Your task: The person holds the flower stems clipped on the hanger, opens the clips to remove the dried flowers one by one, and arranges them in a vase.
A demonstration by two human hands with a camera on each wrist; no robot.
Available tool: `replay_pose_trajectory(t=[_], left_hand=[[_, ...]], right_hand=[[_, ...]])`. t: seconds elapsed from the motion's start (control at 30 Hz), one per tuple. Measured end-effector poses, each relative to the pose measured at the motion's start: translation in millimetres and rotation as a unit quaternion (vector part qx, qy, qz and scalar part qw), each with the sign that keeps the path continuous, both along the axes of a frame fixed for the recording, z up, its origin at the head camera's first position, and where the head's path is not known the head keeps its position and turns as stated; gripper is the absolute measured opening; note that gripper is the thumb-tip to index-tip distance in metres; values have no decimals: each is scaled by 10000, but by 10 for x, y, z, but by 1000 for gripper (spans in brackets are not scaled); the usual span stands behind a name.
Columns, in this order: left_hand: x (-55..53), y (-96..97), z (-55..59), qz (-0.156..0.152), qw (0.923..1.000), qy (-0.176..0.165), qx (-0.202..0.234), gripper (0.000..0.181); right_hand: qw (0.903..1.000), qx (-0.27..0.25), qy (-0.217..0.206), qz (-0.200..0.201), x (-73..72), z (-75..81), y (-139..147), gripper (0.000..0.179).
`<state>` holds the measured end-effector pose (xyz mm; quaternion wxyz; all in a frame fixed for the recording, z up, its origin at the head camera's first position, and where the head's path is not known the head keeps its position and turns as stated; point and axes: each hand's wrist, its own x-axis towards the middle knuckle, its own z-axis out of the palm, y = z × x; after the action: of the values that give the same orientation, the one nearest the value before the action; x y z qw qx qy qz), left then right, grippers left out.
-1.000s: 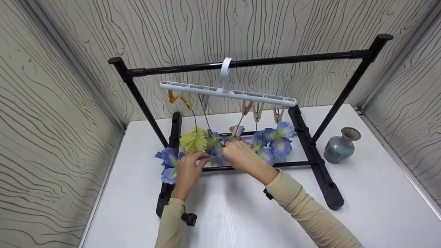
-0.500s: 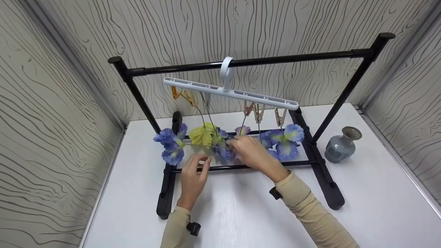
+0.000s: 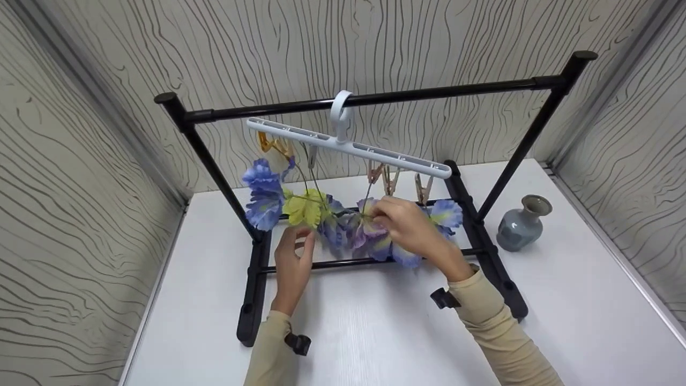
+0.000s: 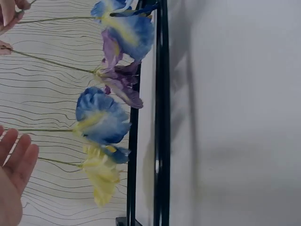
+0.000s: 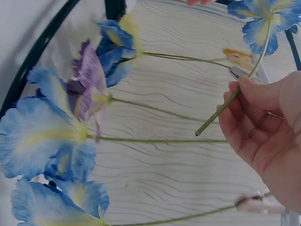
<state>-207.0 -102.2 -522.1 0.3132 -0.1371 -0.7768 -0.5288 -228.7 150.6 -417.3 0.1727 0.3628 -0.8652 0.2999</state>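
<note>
My right hand [image 3: 412,228] pinches the thin green stem [image 5: 229,101] of a loose blue artificial iris [image 3: 265,198] near its cut end. That bloom stands at the left, level with the hanging flowers, its stem running across them in the head view. Below the yellow flower [image 3: 305,209] is my left hand [image 3: 292,262], fingers loosely bent and holding nothing. In the left wrist view, those fingertips [image 4: 19,155] lie beside hanging stems. Several blue irises and a purple one [image 5: 89,82] hang upside down by their stems from clothespins on a white hanger [image 3: 396,159].
The hanger hooks over the top bar [image 3: 450,94] of a black rack, its right end tipped lower. An orange clothespin [image 3: 262,141] is at its left end. A grey-blue vase [image 3: 521,228] stands right of the rack on the white table [image 3: 353,332].
The left hand let go of the loose iris and stays low at the left. The right hand moved right, and the iris swung up toward the hanger's left end. The hanger tilted further.
</note>
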Motion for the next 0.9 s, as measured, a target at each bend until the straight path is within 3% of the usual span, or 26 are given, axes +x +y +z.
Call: replay_pose_trajectory(t=[0.3,0.43,0.6,0.8,0.9], left_hand=[[-147,21,89,-21,9982,-567,184,26],[-185,58,114,8,9971,-737,212,32],[-233,119,190,-10,9968,-741,297,35],[-270,202,281,-133,9959,-767,459,38],[-271,277,314,-259,9951,-828,465,39]], right_hand=[[9941,-1074,23,-173,128,146,358,11],[9841,-1692,-424,-334,238,212,522,14],[9570,-2705,-961,-421,314,221,714,10],[9133,-3976,-889,15,283,99,1012,9],[8965,-4371,-726,15,263,33,1203,13]])
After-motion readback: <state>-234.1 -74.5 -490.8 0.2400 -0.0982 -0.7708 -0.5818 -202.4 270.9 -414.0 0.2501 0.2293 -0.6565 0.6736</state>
